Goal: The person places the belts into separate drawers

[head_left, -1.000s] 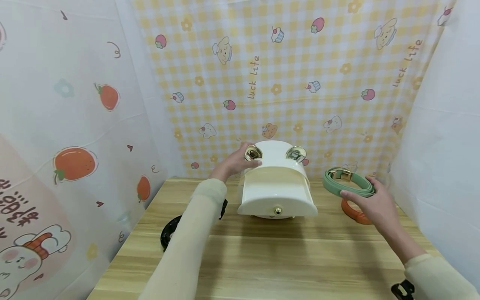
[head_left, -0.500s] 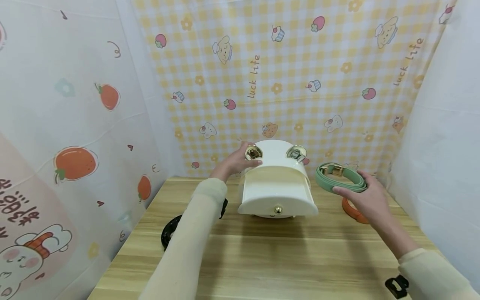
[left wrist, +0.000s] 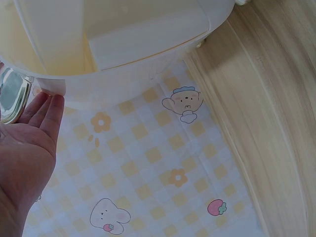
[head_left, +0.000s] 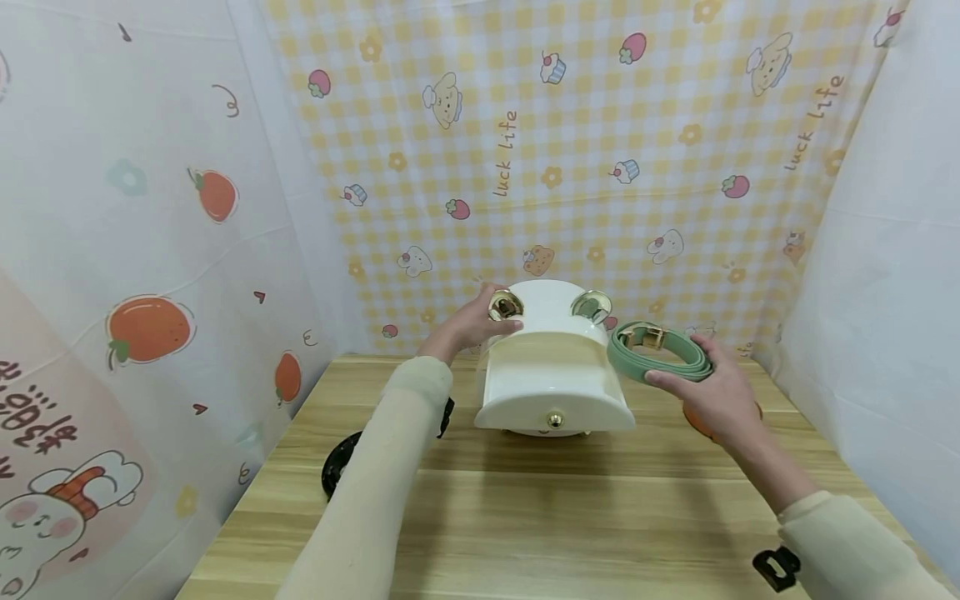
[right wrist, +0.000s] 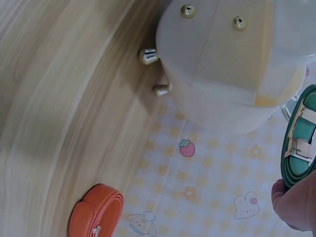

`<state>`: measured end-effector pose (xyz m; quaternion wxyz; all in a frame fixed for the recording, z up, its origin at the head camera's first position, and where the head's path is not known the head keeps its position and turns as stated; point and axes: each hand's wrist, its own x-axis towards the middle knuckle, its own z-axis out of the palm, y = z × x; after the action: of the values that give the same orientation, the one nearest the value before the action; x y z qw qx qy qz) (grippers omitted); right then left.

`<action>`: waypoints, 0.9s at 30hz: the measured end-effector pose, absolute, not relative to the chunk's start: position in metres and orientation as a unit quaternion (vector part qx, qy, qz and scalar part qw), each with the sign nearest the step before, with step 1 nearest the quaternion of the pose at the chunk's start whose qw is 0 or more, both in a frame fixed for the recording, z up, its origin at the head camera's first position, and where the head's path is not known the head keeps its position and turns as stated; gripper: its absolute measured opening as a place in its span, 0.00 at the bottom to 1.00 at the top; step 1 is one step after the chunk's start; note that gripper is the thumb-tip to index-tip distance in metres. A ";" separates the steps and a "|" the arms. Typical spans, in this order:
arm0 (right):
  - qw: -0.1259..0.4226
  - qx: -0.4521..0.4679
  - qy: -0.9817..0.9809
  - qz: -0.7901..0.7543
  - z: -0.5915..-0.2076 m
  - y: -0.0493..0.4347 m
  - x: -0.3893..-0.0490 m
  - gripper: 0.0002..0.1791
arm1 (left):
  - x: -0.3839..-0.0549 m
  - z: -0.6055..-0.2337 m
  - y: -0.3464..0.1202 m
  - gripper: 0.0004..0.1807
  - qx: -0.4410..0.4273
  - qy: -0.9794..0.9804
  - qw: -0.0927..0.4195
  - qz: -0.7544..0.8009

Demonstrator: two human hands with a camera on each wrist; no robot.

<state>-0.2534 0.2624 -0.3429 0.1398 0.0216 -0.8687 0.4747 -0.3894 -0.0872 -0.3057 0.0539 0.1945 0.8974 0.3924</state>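
Observation:
A glossy white box (head_left: 547, 297) with two round gold ears stands on the table's far side, its upper drawer (head_left: 517, 412) pulled forward. With the thumb in front and fingers behind, my left hand (head_left: 467, 327) grips the box around its left ear (head_left: 506, 305). In the left wrist view, the fingers (left wrist: 52, 116) lie against the box's back. My right hand (head_left: 722, 398) holds a coiled green belt (head_left: 637, 367) with a gold buckle in the air, overlapping the box's right side in the head view. In the right wrist view, that belt (right wrist: 288, 168) shows at the right edge.
A coiled orange belt (right wrist: 101, 210) lies on the wooden table (head_left: 540, 517) at the right, partly behind my right hand in the head view. A black curved object (head_left: 339, 464) sits at the left, partly covered by my sleeve. Patterned cloth (head_left: 555, 167) hangs behind and beside the table.
My right hand has carried the green belt leftward from above the orange belt to the box's right side. The left hand and the box have stayed in place.

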 end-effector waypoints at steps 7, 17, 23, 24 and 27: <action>0.140 0.030 -0.875 0.463 -0.341 0.252 -0.255 0.57 | -0.388 -0.305 -0.088 0.44 0.198 0.893 0.054 0.400; 0.128 0.053 -0.862 0.487 -0.338 0.235 -0.256 0.56 | -0.387 -0.304 -0.088 0.44 0.195 0.894 0.056 0.401; 0.132 0.060 -0.862 0.485 -0.337 0.225 -0.256 0.54 | -0.387 -0.304 -0.088 0.44 0.198 0.894 0.053 0.397; 0.131 0.061 -0.862 0.486 -0.338 0.224 -0.256 0.54 | -0.387 -0.304 -0.088 0.44 0.198 0.895 0.053 0.397; 0.125 0.066 -0.861 0.488 -0.338 0.220 -0.256 0.53 | -0.387 -0.304 -0.088 0.44 0.198 0.894 0.054 0.398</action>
<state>-0.2560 0.2200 -0.3384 0.1252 0.0662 -0.8610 0.4885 -0.3868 -0.0884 -0.3040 0.0545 0.1981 0.8943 0.3976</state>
